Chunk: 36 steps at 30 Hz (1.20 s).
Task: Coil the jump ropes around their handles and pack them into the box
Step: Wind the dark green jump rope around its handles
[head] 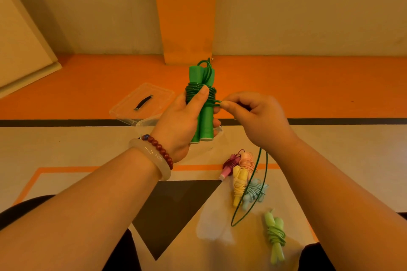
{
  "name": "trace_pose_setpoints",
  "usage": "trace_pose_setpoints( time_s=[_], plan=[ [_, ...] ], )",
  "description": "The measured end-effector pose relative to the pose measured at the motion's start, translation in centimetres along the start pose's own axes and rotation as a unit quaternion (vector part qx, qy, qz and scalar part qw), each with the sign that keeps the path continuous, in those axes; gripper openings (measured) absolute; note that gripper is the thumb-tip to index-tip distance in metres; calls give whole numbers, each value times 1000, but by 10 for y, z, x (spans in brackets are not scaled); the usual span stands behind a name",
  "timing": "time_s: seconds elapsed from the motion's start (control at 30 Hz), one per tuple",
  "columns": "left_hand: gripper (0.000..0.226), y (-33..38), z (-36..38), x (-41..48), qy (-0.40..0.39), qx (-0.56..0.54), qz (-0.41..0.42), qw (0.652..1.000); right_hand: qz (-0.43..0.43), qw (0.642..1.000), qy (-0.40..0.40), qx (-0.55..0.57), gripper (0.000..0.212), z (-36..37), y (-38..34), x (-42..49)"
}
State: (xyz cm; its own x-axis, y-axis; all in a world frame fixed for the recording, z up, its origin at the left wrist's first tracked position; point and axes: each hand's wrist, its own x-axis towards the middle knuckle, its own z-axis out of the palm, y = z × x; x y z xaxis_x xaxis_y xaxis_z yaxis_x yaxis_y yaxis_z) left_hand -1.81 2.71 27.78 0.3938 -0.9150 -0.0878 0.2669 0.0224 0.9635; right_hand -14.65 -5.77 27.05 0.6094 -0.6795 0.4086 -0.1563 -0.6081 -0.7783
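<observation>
My left hand (pixel 180 125) grips the two green handles (pixel 203 125) of a green jump rope upright, thumb pressed on the coils (pixel 193 92) wound round their upper half. Just to the right, my right hand (pixel 257 116) pinches the green cord where it leaves the coils. The loose cord (pixel 248 191) hangs down from that hand in a long loop to the floor. A clear plastic box (pixel 143 124) sits behind my left hand, mostly hidden.
The clear box lid (pixel 143 100) with a dark handle lies on the orange floor at the back left. Coiled ropes lie at the lower right: magenta (pixel 230 165), pink (pixel 247 160), yellow (pixel 239 182), light blue (pixel 253 192), light green (pixel 275 235). My dark-clad knees frame the bottom.
</observation>
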Motion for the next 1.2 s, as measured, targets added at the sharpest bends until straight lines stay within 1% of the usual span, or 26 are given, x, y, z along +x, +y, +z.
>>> trace_pose_setpoints(
  time_s=[0.1,0.2,0.33,0.43,0.5,0.57,0.63,0.7,0.8,0.9,0.97,1.03,1.1,1.13,1.2],
  plan=[
    [20,0,2,-3,-11,-10,4,1000,55,997,5,55,17,-3,-1,3],
    [21,0,2,-4,-4,-5,10,1000,96,992,-10,85,13,1,3,3],
    [19,-3,1,-4,10,3,8,1000,118,989,-45,76,13,3,7,2],
    [17,-4,2,-2,9,0,8,1000,133,984,-57,106,15,3,5,3],
    [19,-4,1,-1,13,-2,9,1000,157,970,-58,175,16,5,3,3],
    [21,-5,0,0,24,-8,16,1000,191,942,-62,270,16,8,1,3],
    [21,-6,-1,1,37,-22,21,999,224,915,-69,329,12,10,1,2],
    [21,-7,0,1,49,-31,24,998,249,901,-77,347,10,10,2,3],
    [17,-12,0,2,64,-14,41,997,271,893,-70,354,14,8,4,3],
    [19,-14,-1,2,72,38,57,995,271,895,-49,351,12,10,3,2],
    [21,-12,-3,3,83,67,63,992,264,902,-31,341,12,12,2,2],
    [22,-14,-7,8,95,74,80,989,253,913,-14,320,12,13,1,3],
    [38,-16,-8,9,110,94,89,985,245,924,-2,292,10,11,-2,4],
    [38,-17,-8,9,118,106,93,983,243,928,3,282,9,11,-3,3],
    [24,-20,-5,6,123,144,112,975,239,934,13,267,8,13,-7,1]
  ],
)
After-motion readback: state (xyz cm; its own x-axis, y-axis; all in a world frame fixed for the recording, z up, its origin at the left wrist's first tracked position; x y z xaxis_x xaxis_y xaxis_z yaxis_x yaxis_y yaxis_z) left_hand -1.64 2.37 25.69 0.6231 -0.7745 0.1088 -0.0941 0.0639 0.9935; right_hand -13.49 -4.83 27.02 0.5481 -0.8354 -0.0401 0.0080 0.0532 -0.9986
